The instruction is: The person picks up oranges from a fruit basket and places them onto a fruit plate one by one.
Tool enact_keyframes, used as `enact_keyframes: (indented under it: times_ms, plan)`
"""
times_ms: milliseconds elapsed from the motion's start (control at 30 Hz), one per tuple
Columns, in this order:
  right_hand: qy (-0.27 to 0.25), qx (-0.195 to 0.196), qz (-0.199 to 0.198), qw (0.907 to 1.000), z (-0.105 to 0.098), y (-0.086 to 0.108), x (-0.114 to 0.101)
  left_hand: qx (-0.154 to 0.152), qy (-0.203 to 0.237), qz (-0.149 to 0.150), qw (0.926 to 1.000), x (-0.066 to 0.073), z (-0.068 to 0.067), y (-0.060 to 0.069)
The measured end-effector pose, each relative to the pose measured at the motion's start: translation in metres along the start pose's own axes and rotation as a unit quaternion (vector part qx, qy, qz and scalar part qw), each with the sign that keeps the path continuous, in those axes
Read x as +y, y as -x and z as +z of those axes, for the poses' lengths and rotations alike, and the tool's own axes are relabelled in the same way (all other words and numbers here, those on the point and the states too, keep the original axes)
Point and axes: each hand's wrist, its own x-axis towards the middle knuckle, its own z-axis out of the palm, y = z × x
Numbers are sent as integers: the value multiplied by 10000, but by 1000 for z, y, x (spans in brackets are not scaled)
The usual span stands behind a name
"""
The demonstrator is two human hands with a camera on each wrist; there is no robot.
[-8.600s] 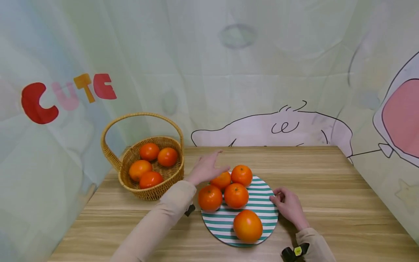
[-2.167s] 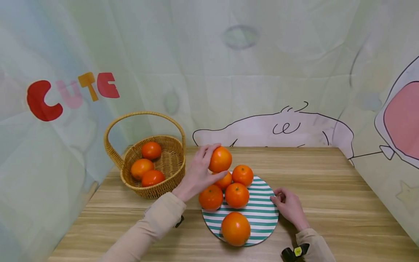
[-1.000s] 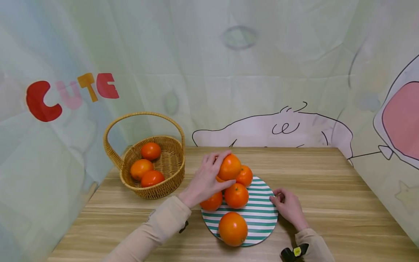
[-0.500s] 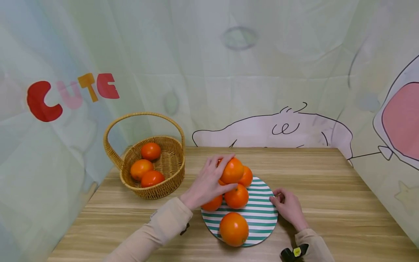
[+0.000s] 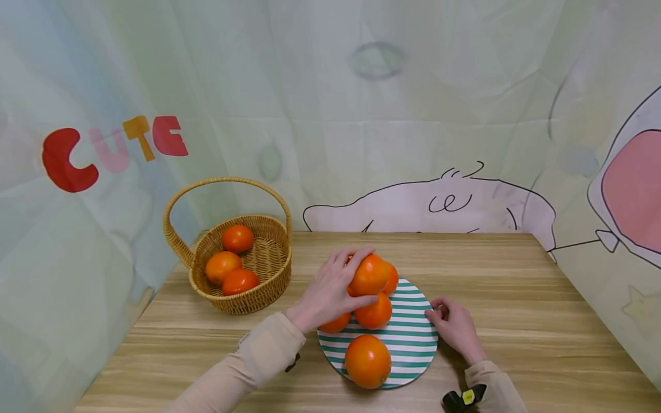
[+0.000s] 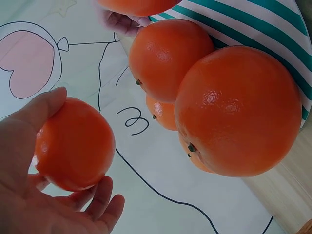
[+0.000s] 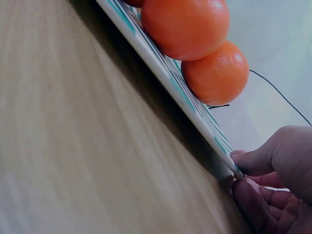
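Step in hand looks like placing: one glossy orange-red round fruit [image 5: 370, 275] is held in the left hand [image 5: 327, 289] over the far part of the flat round green-and-white striped plate [image 5: 413, 327], where a cluster of four matte orange mandarin-like fruits [image 5: 373, 313] is gathered. The left grip is spread to about the fruit's width, thumb on one side and fingers round the other, fruit firmly kept between. Plate rim is pinched by thumb and fingers of the right hand [image 5: 457, 330], nearly closed on the thin edge, apparently for steadying. Whether the held fruit is touching those beneath cannot be told, since contact is hidden by the hand. The next move would seem to call for the fruit to be seated in the hollow among the four, with the fingers opened only once it is balanced and the plate kept still; rolling off is the likely risk. Counts: one held; four clustered, one mostly covered in the head view but shown in the left wrist view; one larger orange round fruit [image 5: 368, 362] at the plate's near edge; three shiny orange-to-red round fruits [image 5: 223, 267] in one tan woven wicker basket [image 5: 253, 301]; nine fruits altogether, one plate.
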Motion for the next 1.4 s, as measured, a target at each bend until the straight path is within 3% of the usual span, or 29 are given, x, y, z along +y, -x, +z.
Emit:
enact_keyframes:
  times_ms: [567, 1400]
  plan:
    - [17, 58, 12, 10000, 0, 0, 2, -159, -224, 50, 9996, 3, 2, 0]
    - [19, 93, -49, 9999, 1, 0, 2, -341, -216, 22, 9992, 7, 4, 1]
